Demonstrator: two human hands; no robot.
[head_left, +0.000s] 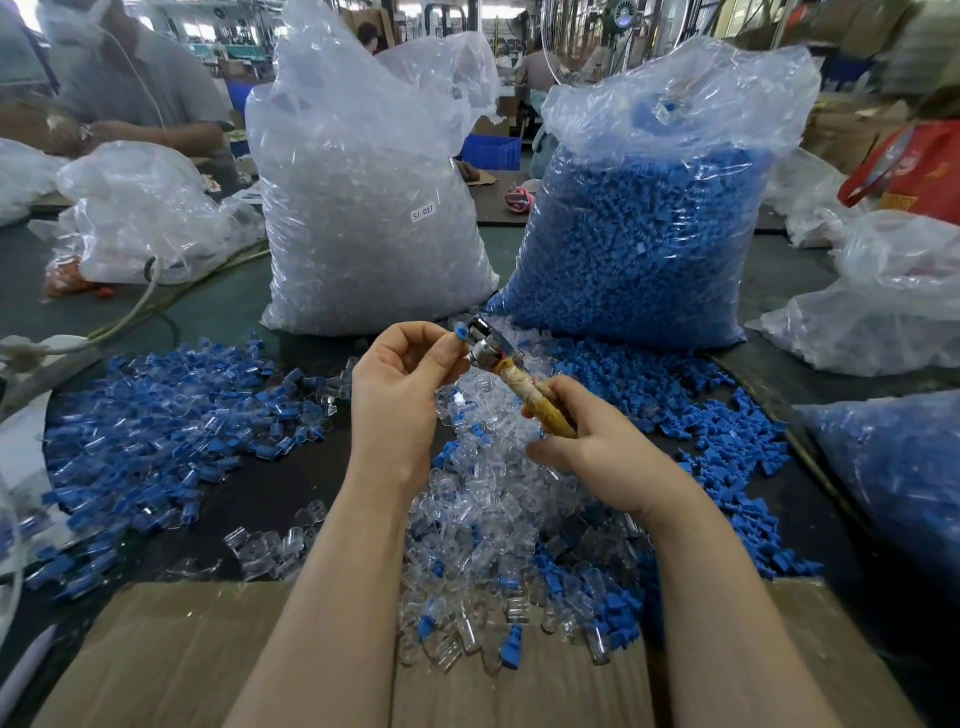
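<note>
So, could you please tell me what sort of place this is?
Probably a factory assembly floor: bulk bags of blue parts and clear parts stand on the bench, the left hand holds a blue cap to the right hand's tool, and another worker sits nearby.

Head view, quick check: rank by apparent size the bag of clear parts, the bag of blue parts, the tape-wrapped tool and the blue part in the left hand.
1-2. bag of clear parts and bag of blue parts: about alike, unranked.
3. tape-wrapped tool.
4. blue part, smallest.
</note>
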